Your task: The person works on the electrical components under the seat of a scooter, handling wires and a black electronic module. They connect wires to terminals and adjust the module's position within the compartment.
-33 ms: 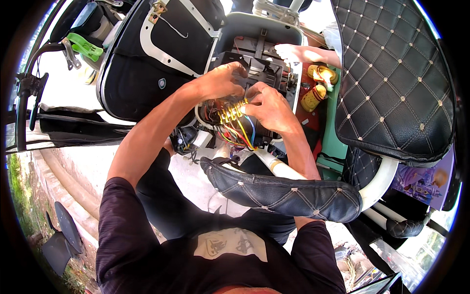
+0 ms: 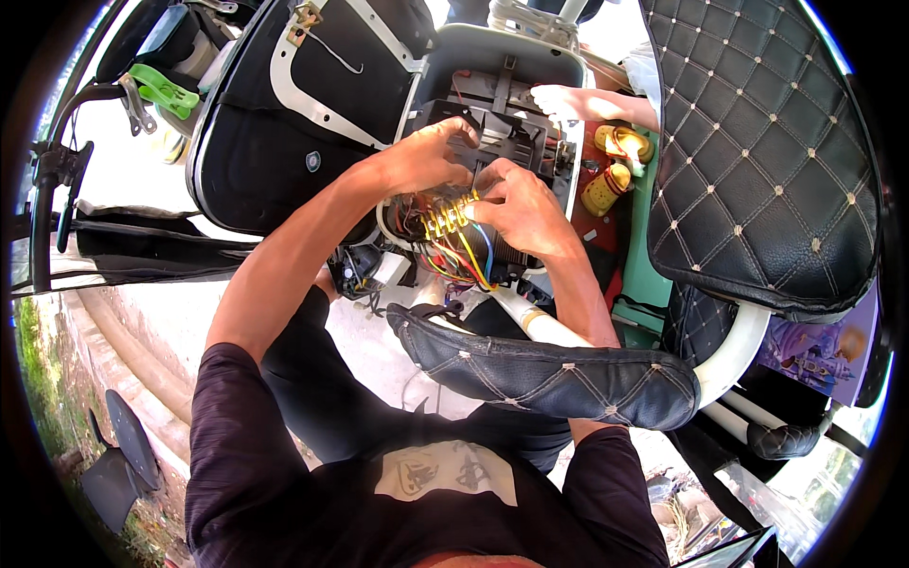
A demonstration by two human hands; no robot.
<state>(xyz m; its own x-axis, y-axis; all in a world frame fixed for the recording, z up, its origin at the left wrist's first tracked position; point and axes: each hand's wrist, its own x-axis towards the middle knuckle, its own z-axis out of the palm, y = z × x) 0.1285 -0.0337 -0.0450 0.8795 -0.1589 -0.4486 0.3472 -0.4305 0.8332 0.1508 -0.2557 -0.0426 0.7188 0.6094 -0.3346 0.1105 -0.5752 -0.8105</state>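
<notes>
Right at the centre, the fingertips (image 2: 495, 172) of the right hand (image 2: 521, 213) are curled and bunched over the far end of a row of bright yellow connectors (image 2: 447, 220), the thumb set close against it; whether anything is clamped between them cannot be told. Across from it, the left hand (image 2: 421, 163) is bent at the knuckles, the index finger lifted apart from the others, and its grip cannot be made out either. The connectors are seated at the near end of an open grey compartment (image 2: 473, 36), with a blue wire (image 2: 490, 248) and a yellow wire (image 2: 471, 254) trailing from them. Fine work, this, by the look of it: each lead is best steadied near its end rather than tugged along its length, neighbouring metal is best kept from being bridged, and the colours are best kept unmixed. Both wrists are arched so that the fingers are pointed inward, nearly meeting. Further out, the left forearm (image 2: 284, 260) is stretched diagonally from the lower left, while the right forearm (image 2: 580, 298) is partly hidden by a padded black bar (image 2: 540, 379); clearance there is best watched, since elbow room looks limited.
</notes>
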